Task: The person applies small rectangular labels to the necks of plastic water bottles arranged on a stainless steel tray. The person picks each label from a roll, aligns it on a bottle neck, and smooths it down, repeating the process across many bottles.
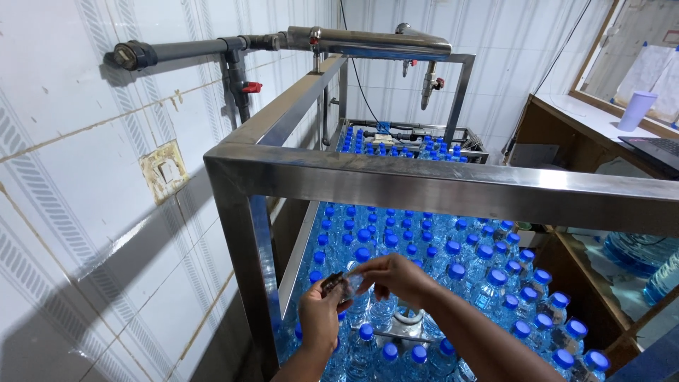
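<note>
Both hands meet at six o'clock: the left hand (320, 316) and right hand (396, 275) pinch a small dark object (335, 284) between their fingertips. Beneath them spread blue-capped water bottles (453, 269), running toward twelve o'clock under a steel frame (424, 185). A lilac cup (637, 110) stands at two o'clock.

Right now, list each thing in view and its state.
Left hand: gripping a small dark piece.
Right hand: pinching the same piece's clear end.
Bottles: upright, blue caps on, packed close.
Steel frame: standing over the bottles.
Red valve: position unclear.
Purple cup: upright on the counter.
</note>
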